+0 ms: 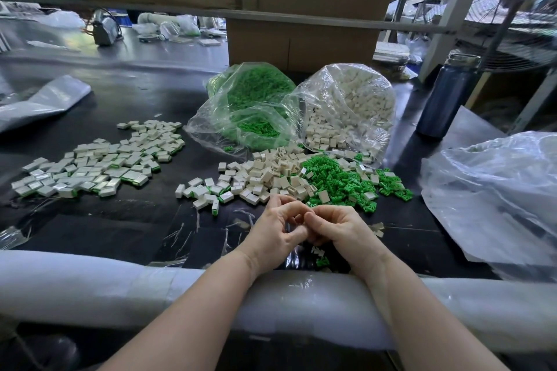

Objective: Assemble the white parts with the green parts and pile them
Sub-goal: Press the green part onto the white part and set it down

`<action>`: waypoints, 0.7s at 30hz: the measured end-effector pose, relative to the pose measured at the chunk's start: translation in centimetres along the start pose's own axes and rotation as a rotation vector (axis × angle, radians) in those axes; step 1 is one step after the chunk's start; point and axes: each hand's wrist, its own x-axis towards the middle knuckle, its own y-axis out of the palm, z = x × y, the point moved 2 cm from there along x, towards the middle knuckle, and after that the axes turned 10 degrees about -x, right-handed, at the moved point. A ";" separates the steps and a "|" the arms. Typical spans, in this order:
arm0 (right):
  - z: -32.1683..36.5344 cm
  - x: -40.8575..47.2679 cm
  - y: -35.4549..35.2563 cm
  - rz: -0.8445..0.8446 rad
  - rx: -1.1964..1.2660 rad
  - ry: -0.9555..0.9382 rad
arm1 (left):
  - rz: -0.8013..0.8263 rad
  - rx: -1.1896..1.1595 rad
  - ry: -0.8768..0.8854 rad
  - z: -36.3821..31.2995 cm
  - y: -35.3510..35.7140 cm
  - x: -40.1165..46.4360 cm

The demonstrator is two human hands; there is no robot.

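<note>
The left hand [275, 227] and right hand [334, 227] meet fingertip to fingertip, fingers curled; what they pinch is hidden. Just beyond them lie loose white parts [262, 175] and green parts [340, 181].

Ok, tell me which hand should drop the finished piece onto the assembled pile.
Left. The left hand is on the side of the assembled pile; the right hand sits nearer the loose green parts, likely handier for the next pick.

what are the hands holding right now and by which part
Cannot be told: the left hand and right hand meet with curled fingers that hide whatever lies between them.
</note>
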 end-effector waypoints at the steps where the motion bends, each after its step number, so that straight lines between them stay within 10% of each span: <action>1: 0.0 0.0 0.0 -0.001 0.004 0.003 | 0.003 0.007 0.002 0.1 0.0 0.0; 21: -0.2 -0.1 -0.1 -0.027 0.089 0.049 | 0.044 0.032 0.047 0.7 0.4 0.3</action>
